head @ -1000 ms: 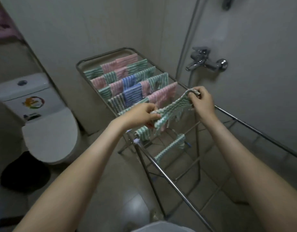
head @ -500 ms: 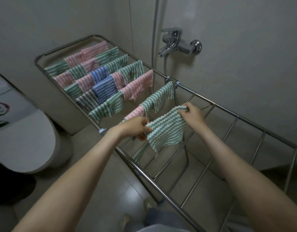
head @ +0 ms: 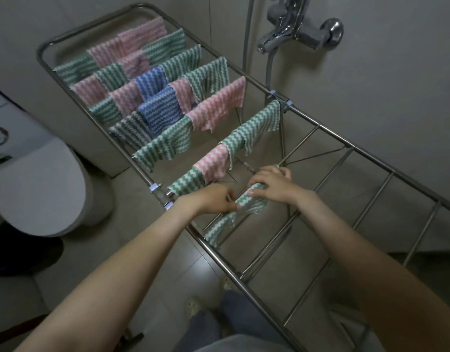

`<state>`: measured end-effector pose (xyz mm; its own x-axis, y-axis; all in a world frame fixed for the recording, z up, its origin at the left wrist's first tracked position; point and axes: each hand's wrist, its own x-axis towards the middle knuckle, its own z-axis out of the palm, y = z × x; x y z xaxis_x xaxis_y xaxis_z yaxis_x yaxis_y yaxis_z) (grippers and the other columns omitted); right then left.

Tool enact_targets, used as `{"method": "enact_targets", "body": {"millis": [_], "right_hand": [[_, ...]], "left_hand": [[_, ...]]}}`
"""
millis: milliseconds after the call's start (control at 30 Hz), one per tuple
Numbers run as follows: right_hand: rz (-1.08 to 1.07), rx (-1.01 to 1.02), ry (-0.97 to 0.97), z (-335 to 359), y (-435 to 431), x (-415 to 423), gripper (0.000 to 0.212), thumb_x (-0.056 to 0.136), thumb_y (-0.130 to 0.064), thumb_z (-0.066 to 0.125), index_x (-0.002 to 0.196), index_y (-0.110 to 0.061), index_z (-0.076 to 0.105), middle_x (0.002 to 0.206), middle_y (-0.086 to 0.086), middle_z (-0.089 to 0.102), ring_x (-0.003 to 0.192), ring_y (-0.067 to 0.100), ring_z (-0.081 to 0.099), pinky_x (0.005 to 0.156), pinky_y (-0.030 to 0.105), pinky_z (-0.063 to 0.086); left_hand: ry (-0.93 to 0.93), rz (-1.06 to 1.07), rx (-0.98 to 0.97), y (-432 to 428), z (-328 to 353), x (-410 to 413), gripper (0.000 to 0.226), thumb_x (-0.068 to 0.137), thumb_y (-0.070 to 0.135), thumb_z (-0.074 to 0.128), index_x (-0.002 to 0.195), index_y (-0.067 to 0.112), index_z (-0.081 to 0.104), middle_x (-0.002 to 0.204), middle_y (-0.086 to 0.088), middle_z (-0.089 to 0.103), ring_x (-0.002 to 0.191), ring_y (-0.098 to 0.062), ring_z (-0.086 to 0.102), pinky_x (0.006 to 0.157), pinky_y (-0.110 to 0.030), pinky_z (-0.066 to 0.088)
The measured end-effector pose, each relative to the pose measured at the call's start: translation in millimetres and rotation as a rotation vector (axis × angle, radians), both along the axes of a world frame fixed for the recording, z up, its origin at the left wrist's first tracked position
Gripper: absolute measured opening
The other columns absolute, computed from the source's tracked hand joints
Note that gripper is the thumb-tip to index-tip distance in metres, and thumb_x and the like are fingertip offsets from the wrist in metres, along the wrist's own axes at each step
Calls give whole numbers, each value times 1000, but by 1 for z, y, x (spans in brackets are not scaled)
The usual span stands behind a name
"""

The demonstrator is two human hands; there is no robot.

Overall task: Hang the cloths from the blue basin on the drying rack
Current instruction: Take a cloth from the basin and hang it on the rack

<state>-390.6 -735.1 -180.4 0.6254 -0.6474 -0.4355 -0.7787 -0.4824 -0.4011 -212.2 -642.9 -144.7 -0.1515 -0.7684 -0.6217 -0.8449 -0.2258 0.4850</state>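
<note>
**Green cloth brought down onto the next rail**

The green-and-white cloth [head: 247, 202], half a second ago stretched flat between the hands, has come down onto a crossbar and now lies bunched over it, its lower part trailing under the rail. The left hand [head: 213, 199] pinches the cloth's near edge between thumb and fingertip. The right hand [head: 272, 185] lies over the cloth and bar with its fingers curled round them.

This bar is on the drying rack [head: 220, 255], a frame of thin shiny metal tubes with bare bars on the near side. Just beyond the hands, one rail carries three cloths [head: 213, 161]: green, pink, green. The next holds two, pink and green. Farther rails are filled edge to edge with more wavy-striped, nubbly squares, among them two blue cloths [head: 159, 110] and one grey cloth [head: 130, 128].

A white toilet [head: 38, 189] stands left of the rack, a dark mat [head: 23, 250] in front of it. A chrome shower tap [head: 300, 31] is fixed to the wall on the right.
</note>
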Motion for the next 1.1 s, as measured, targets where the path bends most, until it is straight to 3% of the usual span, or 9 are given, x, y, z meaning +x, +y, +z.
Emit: {"method": "enact_targets", "body": {"millis": [133, 200, 367, 467, 567, 667, 833, 933, 1100], "right_hand": [[64, -32, 50, 4, -2, 1, 32, 88, -56, 51, 111, -36, 63, 135, -12, 48, 139, 11, 17, 109, 44, -3], [84, -65, 23, 7, -2, 3, 31, 88, -53, 54, 111, -34, 63, 134, -9, 47, 138, 14, 18, 110, 41, -4], [78, -56, -241, 27, -2, 23, 28, 88, -43, 60, 112, -30, 59, 128, -8, 49, 127, 14, 30, 97, 28, 16], [151, -64, -372, 42, 4, 61, 27, 87, -35, 63, 113, -27, 59, 118, -8, 54, 118, 13, 38, 97, 31, 24], [288, -77, -454, 57, 20, 117, 31, 84, -33, 65, 113, -22, 60, 115, -2, 57, 113, 18, 44, 100, 40, 34], [499, -63, -498, 78, 55, 190, 39, 81, -41, 59, 115, -21, 60, 113, 0, 59, 107, 19, 49, 95, 39, 37], [789, 2, -548, 104, 143, 304, 36, 83, -37, 61, 114, -20, 60, 112, -1, 62, 99, 13, 50, 95, 40, 41], [899, 59, -559, 112, 203, 364, 30, 87, -23, 63, 116, -16, 59, 113, -2, 62, 97, 9, 48, 95, 29, 39], [1142, 74, -525, 113, 329, 447, 31, 91, -18, 58, 121, -13, 55, 116, 4, 60, 106, 18, 51, 89, 25, 37]], "left_hand": [[4, -38, 63, 0, -3, -5, 40, 92, 38, 58, 96, -2, 64, 89, -17, 71, 72, -22, 64, 59, -23, 43], [4, -37, 82, 0, -3, -5, 41, 92, 39, 57, 97, -1, 64, 89, -17, 71, 71, -22, 64, 60, -22, 44], [-14, 64, -3, 1, 8, 10, 32, 96, 35, 50, 108, 8, 60, 104, -9, 66, 92, -21, 61, 76, -28, 44], [-70, 240, -168, 13, 20, 35, 25, 95, 31, 50, 107, 11, 59, 108, -11, 65, 98, -24, 58, 71, -24, 36], [-129, 454, -289, 42, 35, 72, 23, 95, 29, 51, 105, 10, 60, 107, -14, 67, 103, -27, 61, 75, -27, 40], [-186, 661, -344, 96, 54, 123, 22, 94, 27, 51, 101, 8, 60, 102, -15, 69, 99, -28, 63, 80, -32, 45], [-278, 987, -339, 202, 73, 201, 26, 93, 30, 53, 108, 10, 61, 112, -14, 65, 107, -28, 58, 87, -31, 43], [-316, 1154, -328, 268, 79, 232, 24, 93, 30, 51, 106, 13, 61, 112, -11, 64, 105, -27, 59, 85, -31, 46], [-361, 1445, -258, 400, 78, 272, 20, 94, 24, 52, 107, 10, 59, 109, -11, 64, 101, -26, 58, 80, -31, 44]]}}
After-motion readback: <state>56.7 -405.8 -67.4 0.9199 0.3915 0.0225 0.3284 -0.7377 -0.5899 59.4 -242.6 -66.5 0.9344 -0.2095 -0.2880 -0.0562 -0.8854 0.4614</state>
